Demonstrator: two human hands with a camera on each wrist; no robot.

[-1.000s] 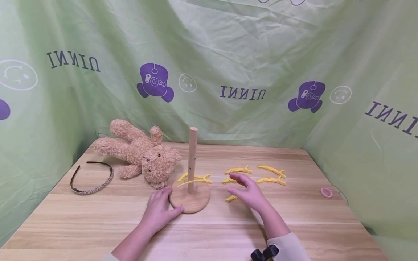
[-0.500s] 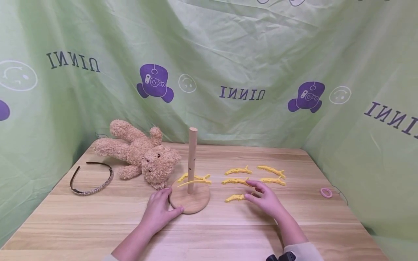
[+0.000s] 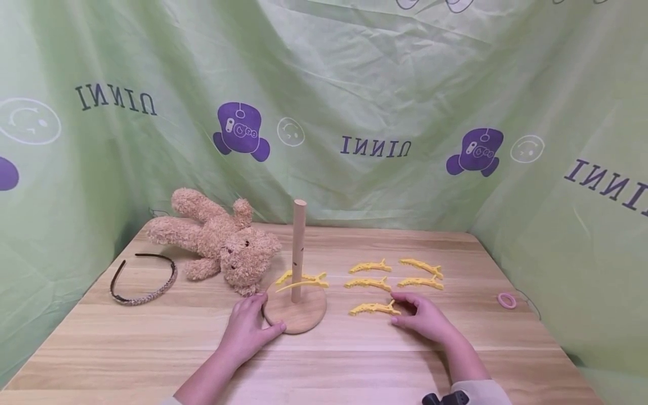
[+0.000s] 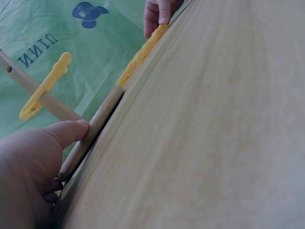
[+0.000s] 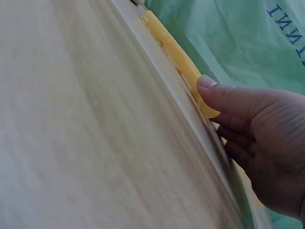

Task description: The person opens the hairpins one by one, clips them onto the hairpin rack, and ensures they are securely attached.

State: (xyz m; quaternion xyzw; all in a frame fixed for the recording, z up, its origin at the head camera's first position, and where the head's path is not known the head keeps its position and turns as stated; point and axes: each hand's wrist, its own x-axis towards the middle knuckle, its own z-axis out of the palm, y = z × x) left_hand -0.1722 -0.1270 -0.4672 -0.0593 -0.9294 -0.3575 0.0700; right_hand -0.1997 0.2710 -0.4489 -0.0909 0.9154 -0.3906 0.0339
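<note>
Curled round the near left edge of a wooden stand's round base (image 3: 304, 318), my left hand (image 3: 243, 326) has its thumb on the rim, as the left wrist view (image 4: 35, 162) shows. A yellow hair clip (image 3: 310, 281) is clamped on the upright post (image 3: 298, 242) low down. My right hand (image 3: 422, 318) is at the forked end of the nearest loose yellow hair clip (image 3: 372, 308), thumb and fingers apart on either side of it. In the right wrist view the thumb (image 5: 214, 90) overlaps that clip's end (image 5: 176, 57); firm contact cannot be told.
Several more yellow hair clips (image 3: 368, 283) lie behind, right of the stand. At the left a plush bear (image 3: 212, 236) lies on its side behind a dark headband (image 3: 152, 295). A pink ring (image 3: 506, 301) rests near the table's right edge. Green printed cloth surrounds the table (image 3: 304, 371).
My right hand has moved right and toward me, from above the clips down to the end of the nearest one. My left hand has stayed on the stand's base.
</note>
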